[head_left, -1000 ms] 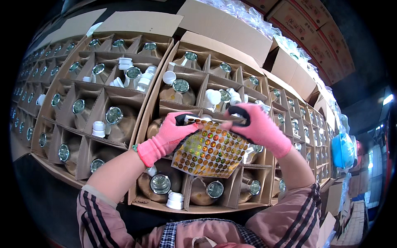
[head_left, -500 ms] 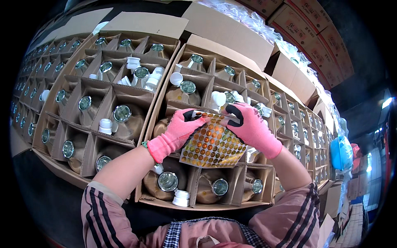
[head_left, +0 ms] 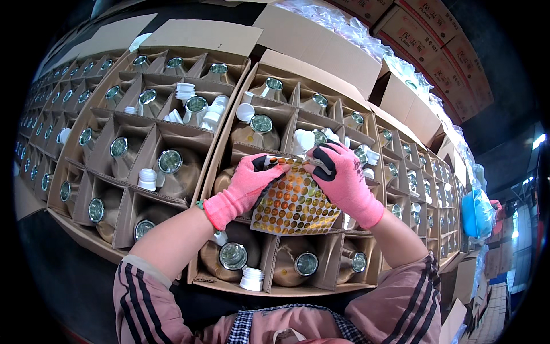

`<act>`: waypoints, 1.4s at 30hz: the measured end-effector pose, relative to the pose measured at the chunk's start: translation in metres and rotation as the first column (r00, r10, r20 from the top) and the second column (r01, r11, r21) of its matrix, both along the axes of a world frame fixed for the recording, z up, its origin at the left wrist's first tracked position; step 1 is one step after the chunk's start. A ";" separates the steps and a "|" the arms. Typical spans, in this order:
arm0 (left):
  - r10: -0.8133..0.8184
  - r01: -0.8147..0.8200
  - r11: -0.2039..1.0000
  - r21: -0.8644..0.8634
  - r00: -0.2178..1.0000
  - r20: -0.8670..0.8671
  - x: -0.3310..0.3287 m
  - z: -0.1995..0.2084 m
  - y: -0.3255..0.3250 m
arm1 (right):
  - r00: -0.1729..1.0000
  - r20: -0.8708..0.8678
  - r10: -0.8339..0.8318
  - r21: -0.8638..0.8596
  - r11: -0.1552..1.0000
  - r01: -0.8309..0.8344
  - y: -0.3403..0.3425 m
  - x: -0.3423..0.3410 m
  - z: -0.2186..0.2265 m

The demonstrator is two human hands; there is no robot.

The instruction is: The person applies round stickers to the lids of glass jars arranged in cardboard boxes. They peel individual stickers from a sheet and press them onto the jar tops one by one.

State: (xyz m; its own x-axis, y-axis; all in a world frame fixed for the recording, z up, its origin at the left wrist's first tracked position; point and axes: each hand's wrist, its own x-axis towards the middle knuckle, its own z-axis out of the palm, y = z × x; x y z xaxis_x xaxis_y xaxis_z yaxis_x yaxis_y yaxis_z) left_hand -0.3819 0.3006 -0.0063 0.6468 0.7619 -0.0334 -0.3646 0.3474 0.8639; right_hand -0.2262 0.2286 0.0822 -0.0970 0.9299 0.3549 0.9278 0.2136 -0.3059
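Observation:
A sheet of round gold and orange stickers [head_left: 293, 205] spans the gap between my hands, tilted above an open carton. In a pink glove with dark fingertips, my left hand [head_left: 249, 184] pinches its upper left edge. The matching glove on my right hand [head_left: 348, 186] is closed at the sheet's upper right edge; whether one sticker is lifted there I cannot tell. Below the sheet, brown-gold flask liners with silvery mouths, such as this liner [head_left: 233, 256], stand in cardboard compartments. A white plastic stopper [head_left: 252, 279] lies beside that liner.
A second divided carton [head_left: 123, 189] of liners with loose white stoppers adjoins on the left; more cartons [head_left: 427, 189] run off to the right. Raised flaps [head_left: 321, 43] line the back. Stacked printed boxes [head_left: 435, 51] and a blue basin [head_left: 476, 213] are farther off.
The view has shifted slightly. My right hand's fingers have moved a little at the sheet's top edge; both hands keep their hold on it.

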 end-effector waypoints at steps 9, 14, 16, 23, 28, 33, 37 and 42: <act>0.013 -0.013 1.000 -0.004 1.000 -0.024 -0.001 -0.004 0.004 | 0.941 0.311 0.130 0.223 0.953 -0.206 0.002 0.003 -0.008; 0.022 -0.022 0.999 -0.031 1.000 0.011 0.001 -0.009 0.004 | 0.922 0.354 0.158 0.234 0.939 -0.251 0.003 0.002 -0.009; 0.036 -0.036 0.999 -0.024 0.999 0.012 0.001 -0.009 0.005 | 0.922 0.341 0.185 0.195 0.945 -0.262 0.003 0.000 -0.005; 0.006 -0.005 1.000 0.008 0.999 -0.035 0.000 -0.001 -0.001 | 0.978 -0.108 -0.179 -0.004 0.984 0.180 0.102 0.107 0.002; 0.029 -0.020 0.996 0.088 0.995 -0.097 0.000 0.001 0.001 | 0.890 0.428 -0.157 -0.252 0.925 0.284 0.177 0.144 -0.049; 0.009 -0.002 0.997 0.079 0.996 -0.089 -0.002 0.000 0.000 | 0.675 0.737 0.039 -0.419 0.810 0.411 0.207 0.124 -0.067; 0.054 -0.031 0.984 0.175 0.991 -0.124 -0.001 0.001 -0.002 | 0.568 0.818 0.090 -0.399 0.800 0.447 0.211 0.117 -0.067; 0.020 -0.009 0.995 0.104 0.994 -0.105 -0.003 0.002 -0.001 | 0.456 0.885 0.092 -0.283 0.884 0.372 0.206 0.108 -0.062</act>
State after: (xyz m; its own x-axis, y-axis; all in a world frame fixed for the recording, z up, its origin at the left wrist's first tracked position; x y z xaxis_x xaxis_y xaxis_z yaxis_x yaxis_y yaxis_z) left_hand -0.3844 0.2993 -0.0044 0.6328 0.7741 -0.0214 -0.2740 0.2497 0.9287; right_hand -0.1178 0.4347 0.0204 0.0144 0.9757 -0.2186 0.7499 0.1340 0.6479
